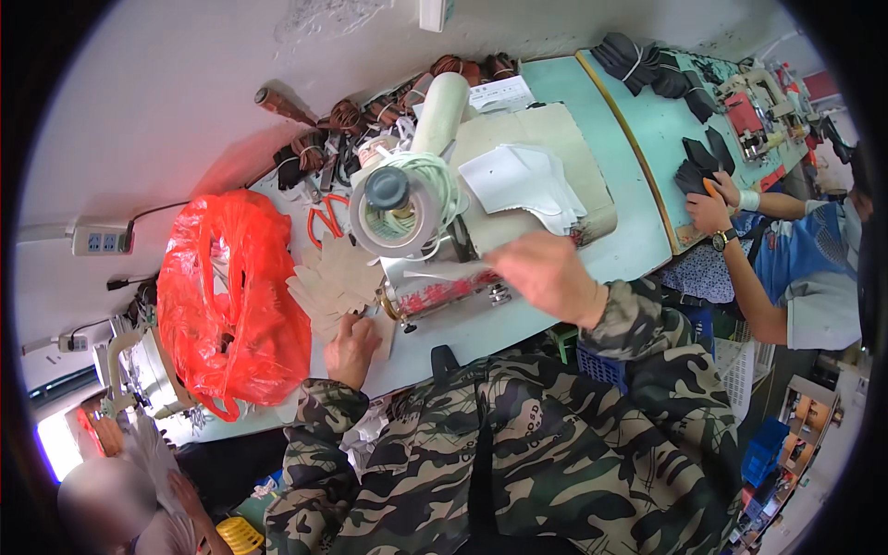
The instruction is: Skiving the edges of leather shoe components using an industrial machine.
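Observation:
My left hand point(351, 350) is at the table's front edge, fingers bent and closed on a flat beige piece point(384, 335) beside a fanned pile of beige cut pieces point(335, 282). Blurred by motion, my right hand point(544, 276) is over the front of a small machine with a metal roller body point(435, 294) and red markings. From its fingertips a thin pale strip point(449, 270) reaches left across the machine; its kind is unclear. A round grey-white holder with a dark knob point(387, 189) and a coiled pale cord point(435, 180) stands on the machine. White cut sheets point(523, 183) lie behind my right hand.
A full red plastic bag point(231, 305) stands at the left, with red-handled pliers point(326, 220) nearby. Dark bundles point(345, 116) line the wall. A wooden strip point(629, 139) edges the neighbouring table, where a co-worker point(805, 259) handles black pieces point(694, 171). Another person point(111, 504) is lower left.

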Demonstrator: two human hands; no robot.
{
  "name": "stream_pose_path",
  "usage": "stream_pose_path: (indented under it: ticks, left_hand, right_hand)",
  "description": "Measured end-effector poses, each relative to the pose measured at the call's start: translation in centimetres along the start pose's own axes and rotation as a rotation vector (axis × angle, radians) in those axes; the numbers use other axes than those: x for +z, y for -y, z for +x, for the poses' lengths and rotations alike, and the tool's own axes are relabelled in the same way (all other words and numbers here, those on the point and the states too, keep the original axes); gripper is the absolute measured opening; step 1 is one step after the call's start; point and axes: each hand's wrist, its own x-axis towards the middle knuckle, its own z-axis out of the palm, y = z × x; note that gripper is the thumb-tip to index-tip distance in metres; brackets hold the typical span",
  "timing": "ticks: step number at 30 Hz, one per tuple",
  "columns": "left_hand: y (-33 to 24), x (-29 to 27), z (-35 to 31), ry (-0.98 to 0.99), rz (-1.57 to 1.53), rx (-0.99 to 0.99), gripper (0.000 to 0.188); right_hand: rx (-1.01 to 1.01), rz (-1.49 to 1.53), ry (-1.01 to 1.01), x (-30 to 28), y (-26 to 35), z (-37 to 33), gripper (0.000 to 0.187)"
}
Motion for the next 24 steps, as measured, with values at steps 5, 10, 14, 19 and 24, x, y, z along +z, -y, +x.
stream_pose_path:
  ticks: [5,10,14,19,24]
  left_hand:
    - [-0.3,-1.9,0.3,-0.05,0.029,0.096,0.038]
    - [-0.1,-1.4,0.7,-0.07,0.056,0.167,0.038]
    - [0.7,-1.1,1.2,-0.024,-0.027,0.131,0.037]
    - [0.7,-0.5,0.8,-0.067,0.021,0.156,0.033]
    - [2.0,0.0,-0.8,-0.143,-0.167,0.002,0.033]
  right_hand:
    - [0.815,0.389,-0.07,-4.5,-1.9,4.5,0.031]
    - [0.194,-0.411,-0.285,-2.6,-2.8,3.6,0.063]
    - [0.227,-0.416,-0.202,-0.2,-5.9,3.3,0.061]
    - [0.151,-0.092,-0.557,-5.3,-0.8,3.1,0.036]
    - [-0.705,0.063,-0.798,-15.1,11.5,2.9,0.018]
